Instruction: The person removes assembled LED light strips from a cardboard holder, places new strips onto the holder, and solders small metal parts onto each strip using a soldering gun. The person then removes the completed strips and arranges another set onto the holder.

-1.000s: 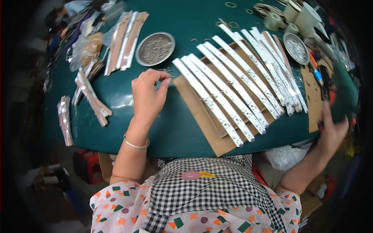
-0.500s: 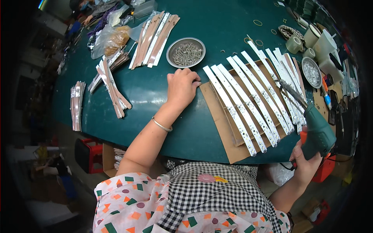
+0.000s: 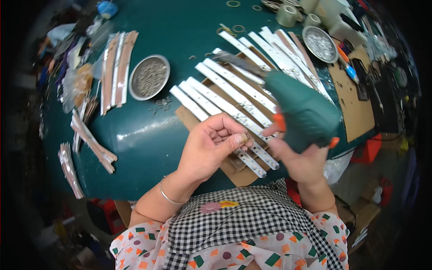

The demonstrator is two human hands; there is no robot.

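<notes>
My left hand (image 3: 209, 146) is closed in a pinch over the near ends of the white strips; what sits at its fingertips is too small to name. In my right hand (image 3: 299, 162) is a green pistol-grip power tool (image 3: 306, 108) with an orange trigger, its dark nose blurred and pointing far left over the strips. Long white strips (image 3: 225, 101) dotted with small parts lie side by side across a cardboard tray (image 3: 186, 117). Left of them stands a metal bowl (image 3: 166, 67) of small metal parts, with a loose pile of parts (image 3: 161, 105) beside it.
Bundles of pinkish-brown and white strips (image 3: 119, 67) lie on the green table (image 3: 144, 130) at left, near plastic bags (image 3: 83, 83). At far right are a second metal bowl (image 3: 320, 45), tape rolls (image 3: 288, 15), a blue-and-orange tool (image 3: 351, 72) and cardboard (image 3: 353, 103).
My left hand has come from beside the bowl to the near ends of the strips, fingers pinched. My right hand has brought the power tool leftward over the strips. The view has shifted.
</notes>
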